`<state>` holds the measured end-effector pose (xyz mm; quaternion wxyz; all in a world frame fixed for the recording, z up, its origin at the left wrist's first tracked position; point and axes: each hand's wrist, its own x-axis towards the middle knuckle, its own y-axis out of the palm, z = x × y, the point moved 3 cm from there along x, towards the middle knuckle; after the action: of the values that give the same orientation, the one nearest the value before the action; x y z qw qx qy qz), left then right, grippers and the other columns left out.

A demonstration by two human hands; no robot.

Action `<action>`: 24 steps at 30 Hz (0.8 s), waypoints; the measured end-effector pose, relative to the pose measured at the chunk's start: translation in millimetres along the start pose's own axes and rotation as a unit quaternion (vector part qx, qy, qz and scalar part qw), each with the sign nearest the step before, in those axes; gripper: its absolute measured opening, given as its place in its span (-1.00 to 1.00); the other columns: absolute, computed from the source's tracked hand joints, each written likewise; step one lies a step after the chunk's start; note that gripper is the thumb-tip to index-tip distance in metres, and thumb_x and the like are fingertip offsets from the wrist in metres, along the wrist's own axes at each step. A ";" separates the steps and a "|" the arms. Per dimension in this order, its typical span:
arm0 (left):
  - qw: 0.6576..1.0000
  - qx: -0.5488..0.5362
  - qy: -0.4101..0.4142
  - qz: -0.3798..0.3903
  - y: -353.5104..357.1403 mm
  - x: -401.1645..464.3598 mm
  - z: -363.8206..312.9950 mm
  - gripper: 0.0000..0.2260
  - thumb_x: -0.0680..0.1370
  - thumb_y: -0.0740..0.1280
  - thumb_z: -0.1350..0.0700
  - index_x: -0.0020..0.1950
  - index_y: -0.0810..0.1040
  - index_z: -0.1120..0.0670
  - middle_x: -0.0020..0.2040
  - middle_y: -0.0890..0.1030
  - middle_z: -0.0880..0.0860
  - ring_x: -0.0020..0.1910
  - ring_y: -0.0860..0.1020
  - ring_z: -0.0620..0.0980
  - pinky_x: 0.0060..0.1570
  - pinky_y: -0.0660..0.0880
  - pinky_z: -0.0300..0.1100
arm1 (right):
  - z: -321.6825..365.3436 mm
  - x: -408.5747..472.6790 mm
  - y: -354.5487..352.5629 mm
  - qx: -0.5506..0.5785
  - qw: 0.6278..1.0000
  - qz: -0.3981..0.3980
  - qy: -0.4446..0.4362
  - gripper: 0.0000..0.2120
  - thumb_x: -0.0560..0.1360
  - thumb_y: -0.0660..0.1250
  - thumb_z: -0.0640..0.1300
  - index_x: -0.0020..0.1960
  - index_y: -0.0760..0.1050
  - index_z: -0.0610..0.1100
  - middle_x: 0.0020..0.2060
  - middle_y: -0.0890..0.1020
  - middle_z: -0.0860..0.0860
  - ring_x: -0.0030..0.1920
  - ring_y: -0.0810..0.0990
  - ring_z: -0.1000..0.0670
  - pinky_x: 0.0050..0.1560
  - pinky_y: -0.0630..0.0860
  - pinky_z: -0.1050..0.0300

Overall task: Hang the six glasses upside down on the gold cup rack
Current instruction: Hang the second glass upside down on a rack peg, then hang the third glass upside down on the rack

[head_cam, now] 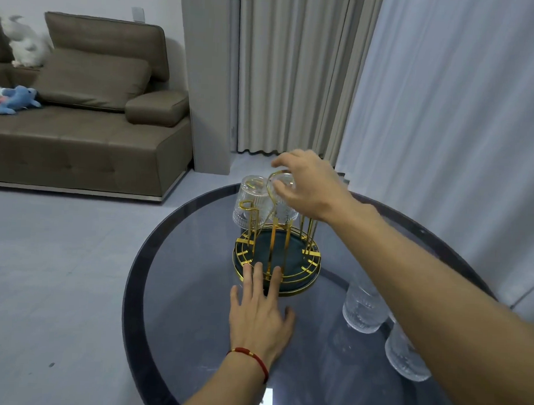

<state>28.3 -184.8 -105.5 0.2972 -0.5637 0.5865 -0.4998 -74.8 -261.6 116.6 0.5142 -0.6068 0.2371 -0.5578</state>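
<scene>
The gold cup rack (277, 258) with a dark green base stands in the middle of the round table. One ribbed glass (251, 200) hangs upside down on a far-left prong. Beside it a second inverted glass (285, 203) sits over a prong, with my right hand (309, 185) gripping its top. My left hand (259, 309) lies flat on the table, fingers spread, fingertips touching the rack's near rim. Two more glasses (363, 310) (404, 358) stand on the table at the right, partly hidden by my right forearm.
The round dark glass table (194, 291) has a black rim. A brown sofa (88, 127) with plush toys stands at the far left. Curtains (447, 103) hang close behind the table on the right. Grey floor lies to the left.
</scene>
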 end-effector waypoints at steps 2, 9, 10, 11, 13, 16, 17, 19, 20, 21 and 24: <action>1.000 0.014 -0.005 0.009 -5.7 -0.1 -4.0 -0.30 0.57 0.19 -0.20 0.64 -0.01 -0.05 0.67 -0.02 0.12 0.64 -0.16 0.15 0.55 0.09 0.18 | -9.6 -52.8 -10.0 0.059 0.996 -0.066 0.028 -0.70 0.60 0.30 -0.05 0.29 0.58 -0.11 0.21 0.64 -0.04 0.25 0.54 -0.07 0.30 0.45 -0.17; 0.997 -0.036 0.003 -0.061 -40.0 -18.2 -35.8 -0.55 0.46 0.36 0.12 0.32 0.40 0.20 0.35 0.38 0.22 0.37 0.36 0.21 0.24 0.47 0.06 | -52.2 -235.2 -23.4 0.015 0.970 -0.194 0.146 -0.78 0.45 0.33 -0.12 0.06 0.65 -0.10 0.01 0.67 0.02 0.09 0.59 -0.07 0.20 0.44 -0.03; 0.994 -0.078 0.031 -0.076 -44.1 -21.6 -44.2 -0.62 0.43 0.37 0.19 0.23 0.44 0.22 0.29 0.41 0.22 0.30 0.40 0.21 0.15 0.50 0.04 | -62.5 -252.2 -27.1 0.009 0.964 -0.201 0.176 -0.76 0.44 0.34 -0.11 0.07 0.65 -0.11 0.04 0.66 -0.01 0.13 0.58 -0.11 0.24 0.44 -0.09; 0.987 -0.122 0.060 -0.085 -48.2 -25.5 -53.4 -0.68 0.42 0.37 0.25 0.15 0.46 0.21 0.22 0.44 0.19 0.21 0.44 0.19 0.06 0.52 0.01 | -73.2 -265.7 -31.1 0.008 0.955 -0.205 0.215 -0.72 0.43 0.35 -0.09 0.10 0.65 -0.12 0.10 0.64 -0.05 0.20 0.55 -0.16 0.28 0.43 -0.17; 0.971 -0.190 0.106 -0.095 -56.5 -35.1 -71.1 -0.76 0.42 0.38 0.30 0.05 0.48 0.17 0.11 0.46 0.10 0.07 0.48 0.10 -0.02 0.53 -0.03 | -91.7 -285.6 -35.5 0.014 0.933 -0.193 0.304 -0.60 0.43 0.39 -0.01 0.23 0.61 -0.11 0.28 0.54 -0.13 0.36 0.41 -0.22 0.37 0.35 -0.27; 0.950 -0.254 0.132 -0.126 -67.7 -50.6 -89.4 -0.79 0.43 0.40 0.31 0.00 0.51 0.11 0.01 0.52 0.02 -0.01 0.51 0.00 -0.01 0.53 -0.04 | -110.4 -310.6 -29.6 0.108 0.906 -0.139 0.385 -0.26 0.36 0.34 0.16 0.50 0.36 -0.05 0.47 0.34 -0.09 0.51 0.23 -0.14 0.49 0.22 -0.15; 0.944 -0.269 0.136 -0.132 -70.5 -56.4 -95.0 -0.80 0.43 0.40 0.31 -0.01 0.52 0.09 -0.02 0.54 -0.01 -0.03 0.51 -0.02 0.00 0.53 -0.04 | -115.7 -318.2 -25.6 0.164 0.895 -0.129 0.395 -0.16 0.33 0.29 0.19 0.57 0.25 -0.03 0.52 0.28 -0.07 0.54 0.19 -0.11 0.50 0.19 -0.10; 0.936 -0.299 0.135 -0.131 -72.3 -67.9 -106.1 -0.81 0.42 0.40 0.31 -0.03 0.55 0.08 -0.06 0.58 -0.03 -0.05 0.53 -0.03 0.00 0.54 -0.04 | -126.9 -330.2 -17.9 0.242 0.876 -0.127 0.397 -0.05 0.30 0.29 0.16 0.64 0.06 0.00 0.59 0.20 -0.02 0.59 0.15 -0.06 0.54 0.19 -0.07; 0.933 -0.311 0.133 -0.126 -71.5 -73.5 -111.9 -0.81 0.42 0.40 0.31 -0.04 0.56 0.08 -0.07 0.60 -0.03 -0.05 0.54 -0.03 -0.01 0.55 -0.02 | -133.7 -334.6 -15.2 0.259 0.870 -0.133 0.398 -0.01 0.31 0.34 0.11 0.65 -0.01 0.01 0.61 0.18 -0.02 0.60 0.15 -0.04 0.55 0.20 -0.08; 0.930 -0.321 0.132 -0.121 -70.2 -78.4 -117.6 -0.81 0.42 0.40 0.32 -0.05 0.57 0.08 -0.08 0.61 -0.03 -0.06 0.56 -0.02 -0.03 0.56 0.00 | -141.2 -337.8 -12.0 0.270 0.864 -0.133 0.403 0.02 0.32 0.40 0.06 0.66 -0.05 0.03 0.62 0.17 -0.03 0.60 0.16 -0.03 0.55 0.22 -0.08; 0.921 -0.345 0.128 -0.128 -65.7 -85.3 -129.6 -0.81 0.42 0.38 0.37 -0.10 0.59 0.10 -0.15 0.63 -0.01 -0.13 0.59 -0.01 -0.10 0.60 0.04 | -160.1 -344.3 4.7 0.274 0.866 -0.078 0.411 0.09 0.39 0.57 0.02 0.66 -0.10 0.06 0.61 0.24 0.00 0.57 0.24 -0.06 0.48 0.26 0.01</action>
<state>-50.0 -61.7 -21.4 -0.0599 -0.6333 0.6782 -0.3679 -312.2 -24.2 -60.8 0.4708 -0.1731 0.2166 -0.8375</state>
